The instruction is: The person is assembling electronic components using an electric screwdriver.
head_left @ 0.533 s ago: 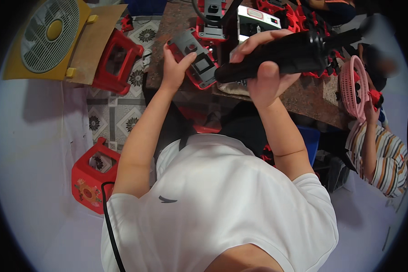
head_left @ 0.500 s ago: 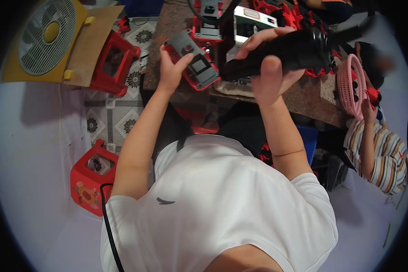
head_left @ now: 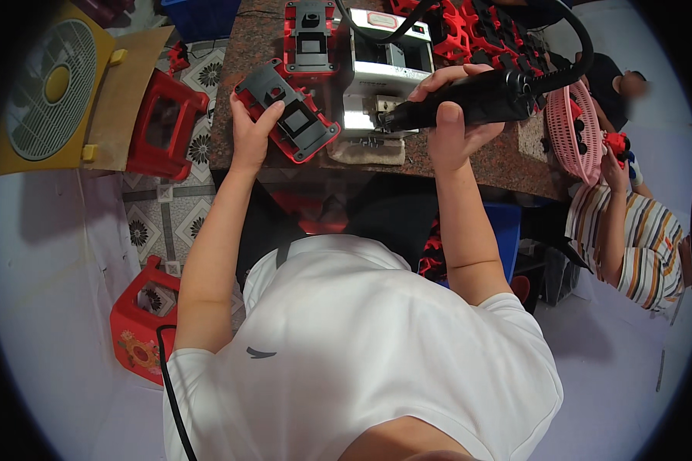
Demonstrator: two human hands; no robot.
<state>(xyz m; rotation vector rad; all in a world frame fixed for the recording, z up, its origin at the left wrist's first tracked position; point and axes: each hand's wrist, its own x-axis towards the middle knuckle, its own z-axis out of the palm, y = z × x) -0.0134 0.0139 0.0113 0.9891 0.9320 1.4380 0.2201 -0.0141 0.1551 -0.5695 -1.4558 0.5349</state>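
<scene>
at eleven o'clock in view, the left hand (head_left: 251,138) grips a grey-and-red rectangular plastic housing (head_left: 294,120), seemingly steadying it, while the right hand (head_left: 460,137) grasps a black cylindrical corded tool (head_left: 477,102), pointed toward nine o'clock, probably to reach a white boxy metal machine (head_left: 392,77).

A loose white T-shirt (head_left: 392,338) of plain cloth covers the trunk, creased and gathered toward the hem, with soft grey shading across the front. A small dark mark (head_left: 261,353), thin and slightly bent like a tick, sits on the chest. The collar (head_left: 415,413) is round. The left sleeve (head_left: 196,367) and right sleeve (head_left: 507,306) are short and wide, leaving the forearms, left hand (head_left: 252,140) and right hand (head_left: 457,138) bare. The trousers (head_left: 396,206) are black. A thin black cable (head_left: 171,396) hangs alongside the left sleeve, its upper end curved.
</scene>
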